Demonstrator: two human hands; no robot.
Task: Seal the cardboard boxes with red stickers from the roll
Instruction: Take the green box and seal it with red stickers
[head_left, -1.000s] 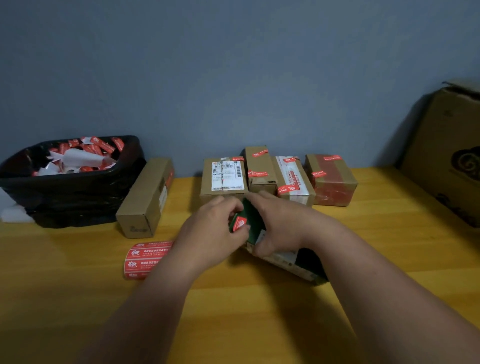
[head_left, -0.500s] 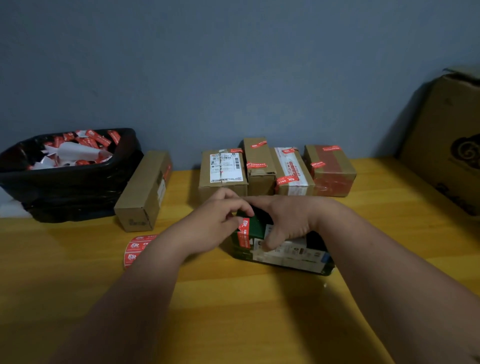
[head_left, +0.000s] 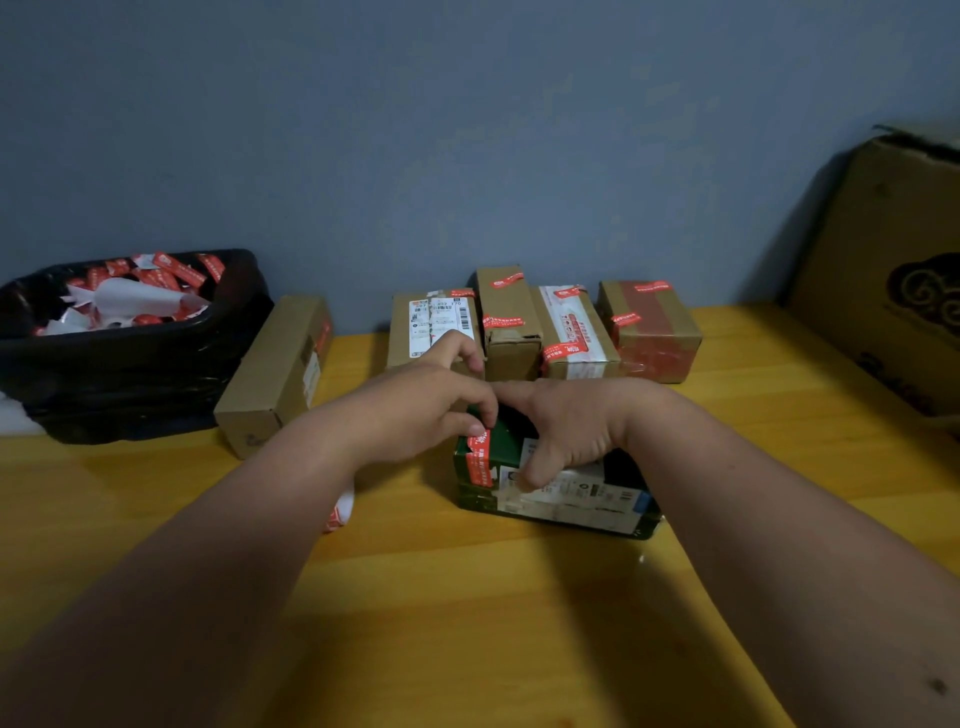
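Observation:
A dark green box (head_left: 558, 493) with white labels lies on the wooden table (head_left: 467, 597) in front of me. A red sticker (head_left: 479, 460) runs over its top left edge and down the left face. My left hand (head_left: 426, 410) presses its fingertips on the sticker's upper end. My right hand (head_left: 566, 426) grips the box top, thumb down on the front face. The sticker roll (head_left: 337, 512) is mostly hidden under my left forearm. Four stickered cardboard boxes (head_left: 511, 322) stand in a row at the wall.
A black bin (head_left: 130, 364) full of red and white sticker scraps sits at the back left. A long plain cardboard box (head_left: 275, 374) lies beside it. A big brown carton (head_left: 893, 270) stands at the right edge.
The green box went from tilted to flat on the table. The red sticker now lies folded over its left edge, and my left fingers have moved onto it.

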